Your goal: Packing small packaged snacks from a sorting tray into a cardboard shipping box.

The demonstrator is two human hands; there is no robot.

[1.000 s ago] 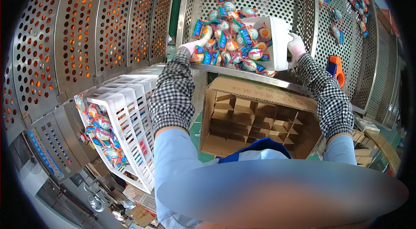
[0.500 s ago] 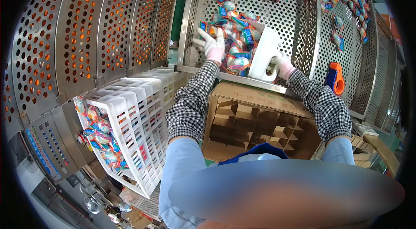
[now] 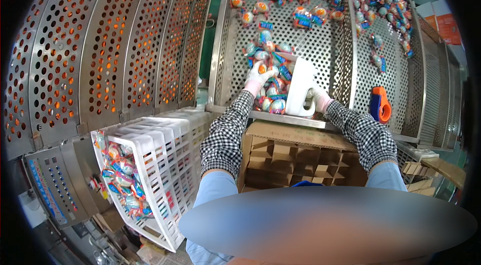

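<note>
My right hand (image 3: 319, 99), in a white and pink glove, is closed round the handle of a white plastic jug-shaped scoop (image 3: 301, 82). The scoop stands on a perforated metal tray, its left side against a heap of plastic-wrapped eggs (image 3: 275, 89). Left of the heap, my gloved left hand (image 3: 258, 78) reaches in with fingers bent round an orange wrapped egg (image 3: 262, 68). Part of the heap is hidden behind the hand and scoop.
A divided cardboard box (image 3: 300, 137) sits below the tray's front edge. At the left stands a white plastic crate (image 3: 165, 150) holding wrapped eggs, beside perforated metal panels (image 3: 112, 39). An orange and blue tape dispenser (image 3: 381, 105) lies on the right-hand tray.
My left hand has gone from spread fingers to a bent grip on the packets, moving slightly right. The right hand keeps the scoop in place. The view has shifted, showing more eggs at the far end.
</note>
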